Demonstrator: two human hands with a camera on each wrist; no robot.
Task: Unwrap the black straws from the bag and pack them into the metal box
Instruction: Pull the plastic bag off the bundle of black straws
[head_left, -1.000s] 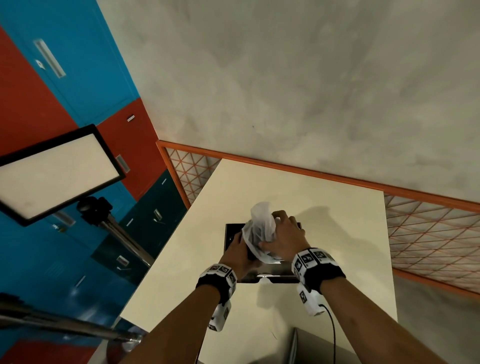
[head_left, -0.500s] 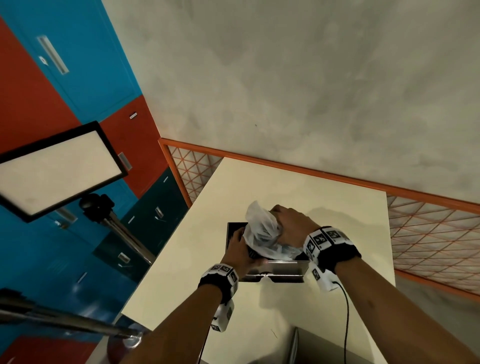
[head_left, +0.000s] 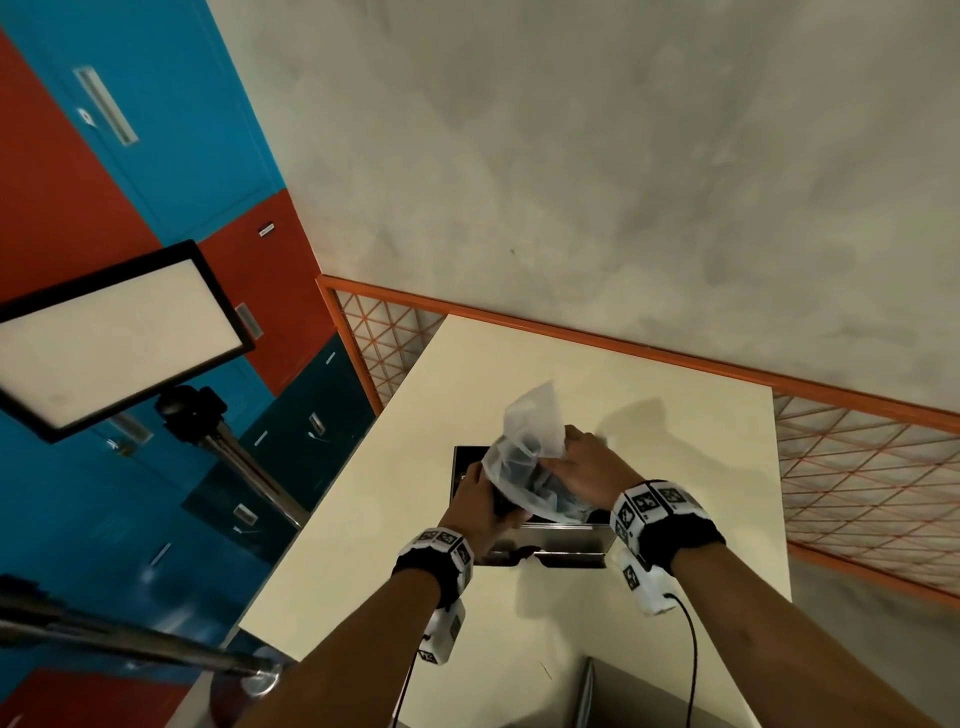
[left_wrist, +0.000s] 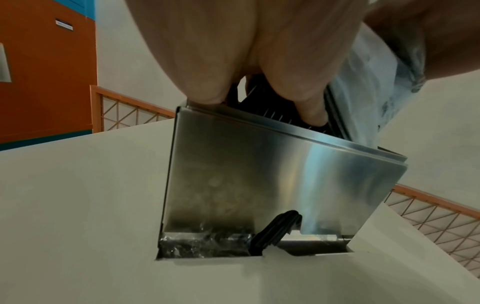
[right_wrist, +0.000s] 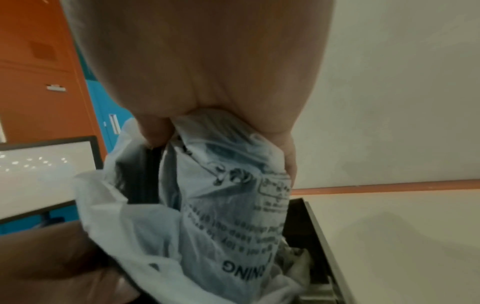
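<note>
A: In the head view, where is the bag?

B: The translucent plastic bag (head_left: 524, 457) is above the open metal box (head_left: 550, 540), which stands on the cream tabletop (head_left: 675, 467). The right hand (head_left: 584, 470) pinches the upper part of the bag. The left hand (head_left: 480, 501) is at the left side of the box, at the lower end of the bag.

A: And the left wrist view?

B: The fingers (left_wrist: 306, 96) of the left hand curl over the top edge of the metal box (left_wrist: 259, 174) and press on the black straws (left_wrist: 262, 98) there, so this grip is closed on the straws. Some black straws also stick out of a notch at the bottom of the box front. The bag (left_wrist: 376, 82) hangs at the right.

A: The right wrist view?

B: The right hand (right_wrist: 197, 61) has its grip closed on the gathered plastic of the bag (right_wrist: 221, 205), which carries printed warning text. The lower end of the bag reaches into the box (right_wrist: 319, 236). Dark straws (right_wrist: 145, 174) show through the plastic.
</note>
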